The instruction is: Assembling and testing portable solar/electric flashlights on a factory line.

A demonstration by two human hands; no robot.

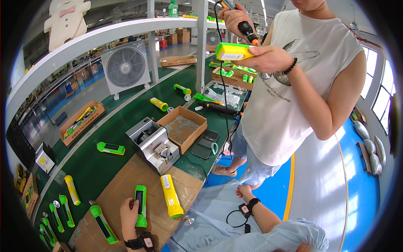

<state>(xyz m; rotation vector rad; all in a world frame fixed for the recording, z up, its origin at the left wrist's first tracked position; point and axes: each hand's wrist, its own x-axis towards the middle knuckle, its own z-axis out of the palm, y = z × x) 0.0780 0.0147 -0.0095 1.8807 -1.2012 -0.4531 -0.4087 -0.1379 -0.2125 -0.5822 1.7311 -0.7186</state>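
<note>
Head view: touching the left side of a green flashlight (141,206) with the left hand (129,212), half curled, near the middle of a cardboard sheet (126,172) on the desk (113,130); cannot tell whether pinching or merely resting; holding the right hand (244,192) bent off the desk's near edge, cannot tell if empty; by the sheet's near edge, a yellow flashlight (172,195); nearer its left edge, a second green flashlight (103,224); at its far edge, a grey machine (155,145) just beside an open box (195,136)
</note>
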